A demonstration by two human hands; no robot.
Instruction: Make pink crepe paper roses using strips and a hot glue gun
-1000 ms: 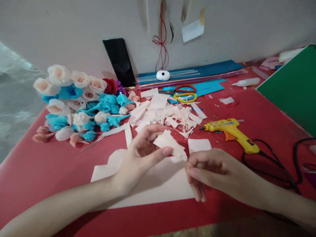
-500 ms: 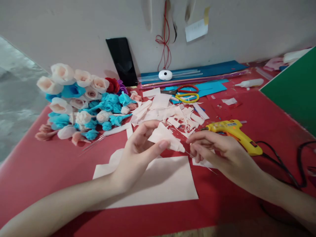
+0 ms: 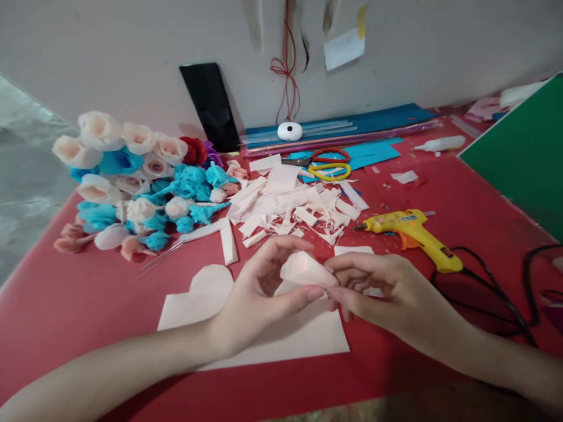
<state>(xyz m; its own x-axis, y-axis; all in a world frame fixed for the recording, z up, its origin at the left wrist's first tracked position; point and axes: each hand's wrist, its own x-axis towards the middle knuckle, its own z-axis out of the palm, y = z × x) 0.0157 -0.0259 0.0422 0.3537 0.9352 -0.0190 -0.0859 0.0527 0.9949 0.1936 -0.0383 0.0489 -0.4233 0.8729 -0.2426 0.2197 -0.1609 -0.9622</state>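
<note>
My left hand (image 3: 259, 290) pinches a small pale pink paper piece (image 3: 303, 269) between thumb and fingers, a little above the red table (image 3: 79, 305). My right hand (image 3: 378, 290) meets it from the right, fingertips closed on the same piece. Under both hands lies a larger pale pink paper sheet (image 3: 197, 305) with a rounded cut-out at its upper left. A small pink square (image 3: 352, 251) shows just behind my right hand.
A heap of pink, white and blue paper flowers (image 3: 132, 181) lies at the left. Pink paper scraps (image 3: 290, 205) fill the middle. A yellow glue gun (image 3: 413, 231) with black cord lies right; scissors (image 3: 328, 164), blue sheets, a green board (image 3: 523, 152) stand behind.
My right hand has come up from the table and closed onto the paper piece. My left hand has lowered slightly, and the piece now looks curled between both hands.
</note>
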